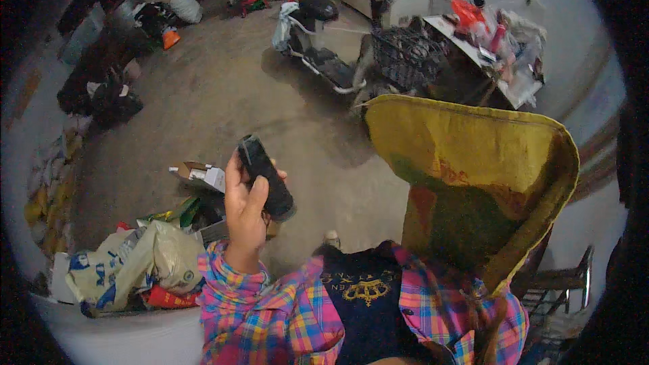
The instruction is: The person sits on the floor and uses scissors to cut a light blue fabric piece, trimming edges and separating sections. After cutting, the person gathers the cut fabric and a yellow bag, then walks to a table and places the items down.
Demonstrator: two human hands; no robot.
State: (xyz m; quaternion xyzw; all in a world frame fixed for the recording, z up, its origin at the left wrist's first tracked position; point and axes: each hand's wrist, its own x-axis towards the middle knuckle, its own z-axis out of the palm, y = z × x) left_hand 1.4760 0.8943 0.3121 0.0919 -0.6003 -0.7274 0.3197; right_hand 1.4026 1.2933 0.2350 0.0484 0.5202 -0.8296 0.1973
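Observation:
My left hand (247, 213), raised from the left sleeve, is closed round a black oblong handheld object (267, 182); its exact kind I cannot make out. The thumb presses on its front and fingertips show at its far side. On the right a large stiff yellow sack-like piece (473, 132) with a stitched rim and green and reddish patches stands up beside my right sleeve (497, 318). My right hand does not show; whether it touches the yellow piece I cannot tell.
Near left lie printed plastic bags (135, 263) and an opened small carton (203, 174). An electric scooter (331, 61) with a basket stands ahead. A cluttered table (466, 44) is at the far right, a metal rack (558, 287) at near right. Dark bags (108, 101) line the left.

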